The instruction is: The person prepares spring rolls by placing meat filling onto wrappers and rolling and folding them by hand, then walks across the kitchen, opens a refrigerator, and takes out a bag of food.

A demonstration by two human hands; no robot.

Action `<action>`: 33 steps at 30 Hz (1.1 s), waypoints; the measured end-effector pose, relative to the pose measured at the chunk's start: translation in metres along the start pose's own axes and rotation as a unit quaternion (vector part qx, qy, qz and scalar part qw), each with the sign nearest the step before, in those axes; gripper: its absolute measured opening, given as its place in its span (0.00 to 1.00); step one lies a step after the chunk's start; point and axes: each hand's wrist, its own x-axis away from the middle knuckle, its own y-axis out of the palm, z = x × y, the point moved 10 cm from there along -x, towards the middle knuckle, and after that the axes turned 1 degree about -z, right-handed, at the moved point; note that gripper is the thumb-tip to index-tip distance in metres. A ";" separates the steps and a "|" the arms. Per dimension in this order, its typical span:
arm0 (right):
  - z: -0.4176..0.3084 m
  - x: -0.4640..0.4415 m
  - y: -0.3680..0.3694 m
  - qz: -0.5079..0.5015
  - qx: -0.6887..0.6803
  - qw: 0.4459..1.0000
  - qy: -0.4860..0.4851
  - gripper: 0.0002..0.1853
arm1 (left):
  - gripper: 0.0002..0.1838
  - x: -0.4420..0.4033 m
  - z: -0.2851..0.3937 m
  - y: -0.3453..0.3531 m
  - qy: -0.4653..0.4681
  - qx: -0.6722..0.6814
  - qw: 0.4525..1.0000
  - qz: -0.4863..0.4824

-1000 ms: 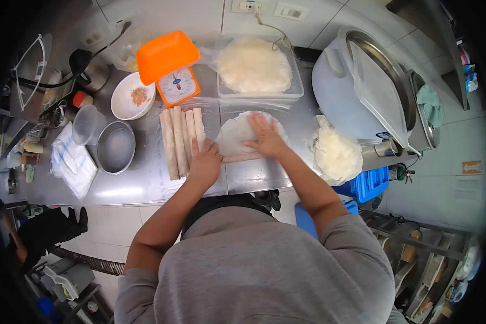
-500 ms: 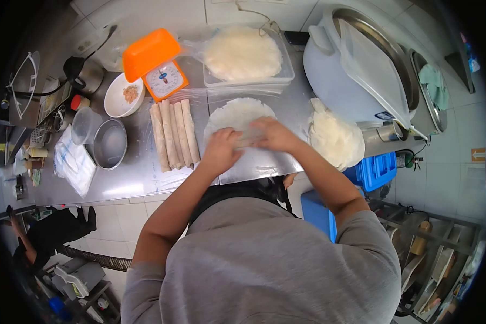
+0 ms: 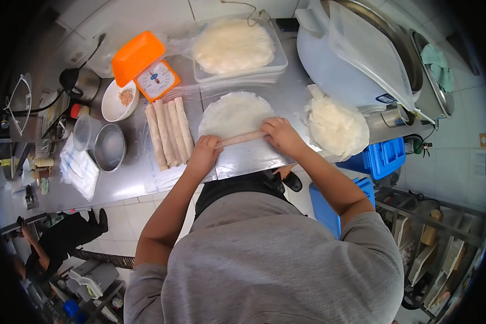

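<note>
A thin round wrapper sheet (image 3: 236, 112) lies flat on the steel table, its near edge rolled into a pale spring roll (image 3: 244, 139). The fingers of my left hand (image 3: 204, 153) are closed on the roll's left end. At its right end, my right hand (image 3: 282, 136) grips it with bent fingers. To the left, several finished rolls (image 3: 170, 132) lie side by side on clear plastic. A stack of wrapper sheets (image 3: 337, 124) rests by my right forearm.
Behind the sheet stands a plastic tub (image 3: 283, 63) of wrappers. Left of it are an orange scale (image 3: 156, 80), a white bowl (image 3: 110, 105) with some filling and a metal bowl (image 3: 110, 148). A large lidded container (image 3: 324, 65) stands right. Another person (image 3: 65, 237) is at lower left.
My hands have moved apart, from the sheet's middle to the two ends of the roll. The roll now shows clearly between them along the near edge. The view has shifted slightly.
</note>
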 end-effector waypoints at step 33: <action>-0.005 -0.057 0.025 0.015 0.085 0.995 -0.052 0.10 | 0.12 -0.046 0.000 0.002 -0.026 -0.146 0.985 0.085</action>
